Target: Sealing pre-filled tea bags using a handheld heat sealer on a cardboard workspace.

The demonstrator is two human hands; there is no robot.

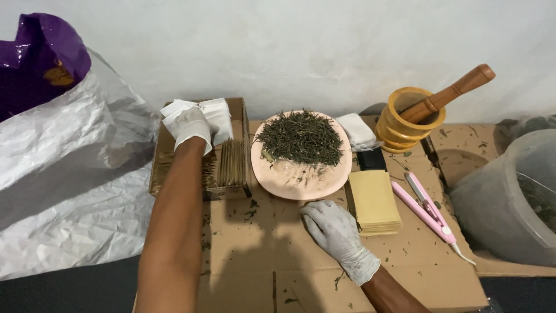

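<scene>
Left gloved hand [191, 124] grips white paper sachets [215, 116] over the brown cardboard box [165, 159] at cardboard's far-left edge; right gloved hand [336, 229] lies open, flat beside yellow envelope stack [373, 200].

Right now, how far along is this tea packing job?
Early, by the look of it. Set out already: dried leaves heaped on the pink plate, a stack of yellow envelopes, and a pink sealer. In hand: the left hand is at the white bags in the cardboard box; the right hand rests flat on the cardboard. Left: no filled bag shows, and the heap looks untouched.
</scene>
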